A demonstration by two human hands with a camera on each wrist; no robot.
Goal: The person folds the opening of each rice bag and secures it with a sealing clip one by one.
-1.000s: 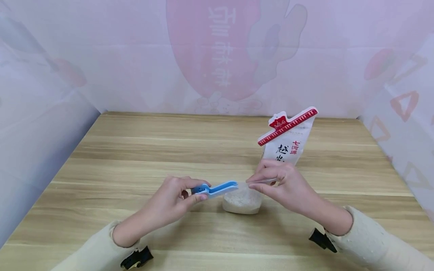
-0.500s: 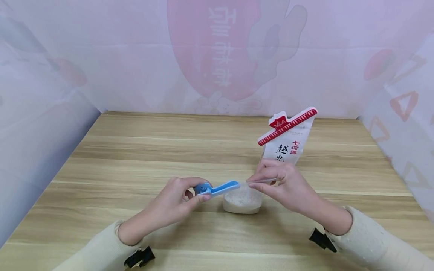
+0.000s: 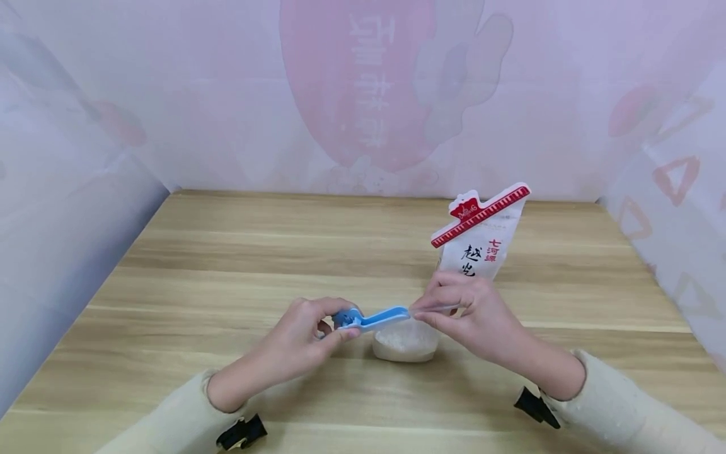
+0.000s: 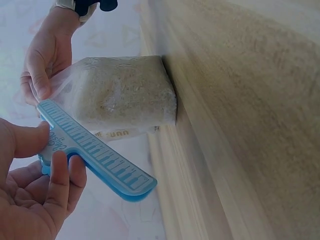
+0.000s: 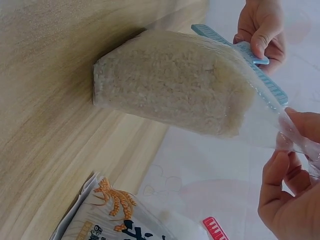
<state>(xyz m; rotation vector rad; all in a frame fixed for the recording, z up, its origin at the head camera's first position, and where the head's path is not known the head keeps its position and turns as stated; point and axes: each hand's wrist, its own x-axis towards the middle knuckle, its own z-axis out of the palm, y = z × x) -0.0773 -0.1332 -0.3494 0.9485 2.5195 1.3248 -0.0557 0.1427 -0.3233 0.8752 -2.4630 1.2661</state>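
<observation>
A clear plastic bag of rice [image 3: 405,345] stands on the wooden table, its bottom full and its top gathered. My right hand [image 3: 473,312] pinches the gathered top between thumb and fingers, as the right wrist view also shows. In my left hand [image 3: 309,331] is a blue bag clip [image 4: 95,150] with a printed ruler scale, gripped at its handle. The clip's long bar [image 5: 272,85] lies close beside the bag's upper part, and its far end reaches the right fingertips in the head view.
Behind my right hand stands a white printed bag [image 3: 479,252], its folded top held by a red and white clip [image 3: 482,214]. The wooden table [image 3: 255,252] meets a pale printed cloth backdrop [image 3: 227,94] on several sides.
My left hand has moved a little to the right, bringing the blue clip up to the pinched top of the rice bag. The right hand has stayed almost still.
</observation>
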